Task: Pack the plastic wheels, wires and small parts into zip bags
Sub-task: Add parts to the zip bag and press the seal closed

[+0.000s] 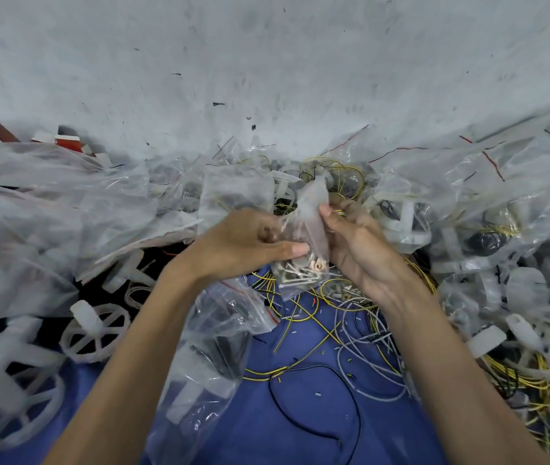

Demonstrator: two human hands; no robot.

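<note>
Both hands meet at centre, above the heap. My left hand point(250, 243) grips the small zip bag point(312, 226) from the left, thumb laid flat across its front and fingers curled behind the film. My right hand point(357, 250) pinches the bag's right edge near the top, fingertips closed on the plastic. The bag hangs upright between them, mouth up, its top corner crumpled.

Small parts point(303, 275) sit in the bag's bottom — pale screws or pins and a coppery piece or two; too blurred to sort further.

Below the bag, a tangle of loose wires point(360, 327), yellow and grey, lies on the blue cloth point(283, 431). One black wire point(317, 397) loops apart, nearer me.

Under my left forearm lies a larger zip bag point(219, 333) with a red seal strip, dark contents inside.

A translucent spoked plastic wheel point(95, 333) lies left of that arm, more wheels beyond it. Filled clear bags point(65, 196) are heaped to left and right — wheels and wire showing through.
</note>
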